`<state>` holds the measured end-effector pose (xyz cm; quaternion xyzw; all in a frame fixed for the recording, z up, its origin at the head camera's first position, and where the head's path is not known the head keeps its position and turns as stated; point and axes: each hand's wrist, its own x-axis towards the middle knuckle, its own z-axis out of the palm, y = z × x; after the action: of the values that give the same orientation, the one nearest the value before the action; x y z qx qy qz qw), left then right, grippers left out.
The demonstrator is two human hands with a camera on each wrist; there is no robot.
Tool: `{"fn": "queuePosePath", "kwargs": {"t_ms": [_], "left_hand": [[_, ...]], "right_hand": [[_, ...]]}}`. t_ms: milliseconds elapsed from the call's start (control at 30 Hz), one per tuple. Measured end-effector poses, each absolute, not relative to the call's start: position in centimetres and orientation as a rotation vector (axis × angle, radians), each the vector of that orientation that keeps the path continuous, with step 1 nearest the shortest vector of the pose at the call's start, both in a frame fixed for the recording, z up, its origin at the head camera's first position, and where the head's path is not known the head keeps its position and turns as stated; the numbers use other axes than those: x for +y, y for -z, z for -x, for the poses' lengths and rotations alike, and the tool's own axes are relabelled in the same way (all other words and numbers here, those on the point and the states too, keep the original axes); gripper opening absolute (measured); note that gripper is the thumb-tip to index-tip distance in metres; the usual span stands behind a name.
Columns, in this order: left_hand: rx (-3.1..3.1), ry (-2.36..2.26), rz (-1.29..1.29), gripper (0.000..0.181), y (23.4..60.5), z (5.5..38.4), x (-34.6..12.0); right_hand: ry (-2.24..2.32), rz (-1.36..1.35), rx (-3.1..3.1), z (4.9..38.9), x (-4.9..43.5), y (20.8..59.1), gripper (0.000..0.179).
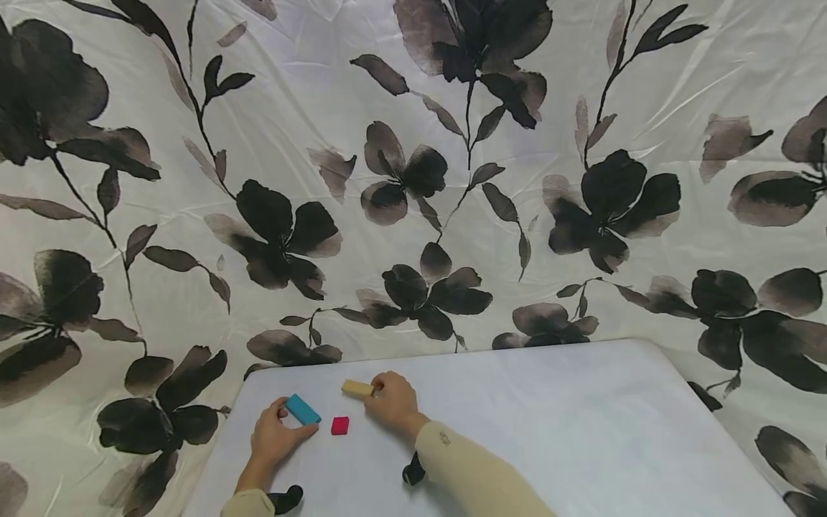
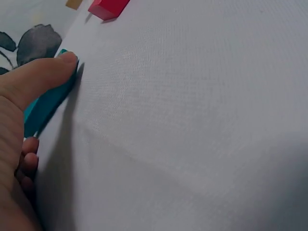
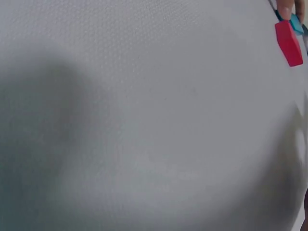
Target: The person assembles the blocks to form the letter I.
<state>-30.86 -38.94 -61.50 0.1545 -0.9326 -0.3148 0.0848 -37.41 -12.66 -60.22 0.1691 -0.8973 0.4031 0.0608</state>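
Note:
On the left part of the white tabletop, my left hand (image 1: 274, 435) grips a blue rectangular block (image 1: 303, 409) by its ends, thumb at the near end and fingers at the far one. The left wrist view shows the thumb lying against this teal-blue block (image 2: 50, 103). Farther back, my right hand (image 1: 393, 403) pinches the right end of a pale yellow block (image 1: 355, 388). Between the hands lies a small red block (image 1: 339, 426), touched by neither. In the right wrist view, the red block (image 3: 288, 44) appears at the upper right; the yellow block is out of sight there.
The white table (image 1: 530, 424) extends to the right of both hands, its back edge against a hanging cloth (image 1: 362, 273) with dark flowers. Black wrist-worn devices (image 1: 414, 470) show by the sleeves.

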Motion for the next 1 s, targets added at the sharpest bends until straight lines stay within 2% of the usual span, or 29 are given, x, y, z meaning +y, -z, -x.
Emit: {"fn": "queuePosePath", "kwargs": {"t_ms": [233,567,1000], "left_hand": [[-2.691,1.196,-0.502,0.105,60.5,30.8,-38.8],[-2.715,1.219,-0.487,0.109,59.1,30.1,-38.6],[-2.692,1.216,-0.308,0.104,55.4,29.4,-37.1]], "right_hand": [[-1.318,-0.558,-2.627,37.7,-11.3,58.8,0.02],[-1.392,-0.655,-2.578,36.8,-9.6,57.0,0.02],[-1.451,-0.796,-2.469,35.6,-6.1,56.2,0.019]]}}
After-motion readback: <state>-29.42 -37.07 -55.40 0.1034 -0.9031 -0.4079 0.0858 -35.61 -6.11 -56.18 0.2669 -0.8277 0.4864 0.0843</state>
